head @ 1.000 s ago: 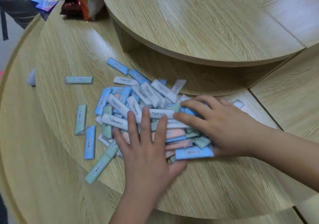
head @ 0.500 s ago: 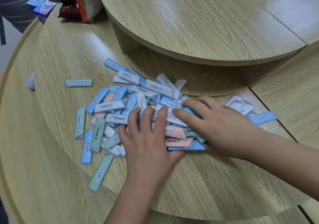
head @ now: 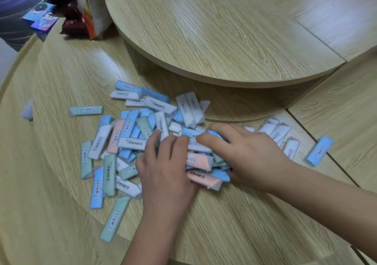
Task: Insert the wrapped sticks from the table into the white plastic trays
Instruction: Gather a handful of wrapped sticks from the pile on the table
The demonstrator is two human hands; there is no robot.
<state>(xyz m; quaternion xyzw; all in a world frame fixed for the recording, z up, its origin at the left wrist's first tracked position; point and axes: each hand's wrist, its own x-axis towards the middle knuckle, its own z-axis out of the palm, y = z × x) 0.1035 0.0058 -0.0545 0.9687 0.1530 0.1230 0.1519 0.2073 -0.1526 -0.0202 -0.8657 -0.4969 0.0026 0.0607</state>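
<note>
A heap of wrapped sticks (head: 130, 140) in blue, white, green and pink lies on the round wooden table (head: 61, 70). My left hand (head: 165, 168) rests palm down on the near middle of the heap, fingers lightly bent over the sticks. My right hand (head: 244, 152) lies on the heap's right side, its fingertips meeting those of the left over a blue stick. Two pink sticks (head: 201, 161) show between the hands. Loose ones lie around: a green stick (head: 85, 110) at far left, a long green stick (head: 115, 217) near me, a blue stick (head: 319, 151) at far right.
A raised round wooden tier (head: 204, 29) overhangs the table just behind the heap. Snack bags (head: 91, 9) and a small blue box (head: 40, 19) stand at the back left. A small white scrap (head: 27, 109) sits at the left rim. A few white sticks (head: 275, 131) lie behind my right wrist.
Both hands have pushed through the heap and drawn closer together, fingers bending. Sticks have spread outward; a blue one has slid off to the right, white ones toward the back.
</note>
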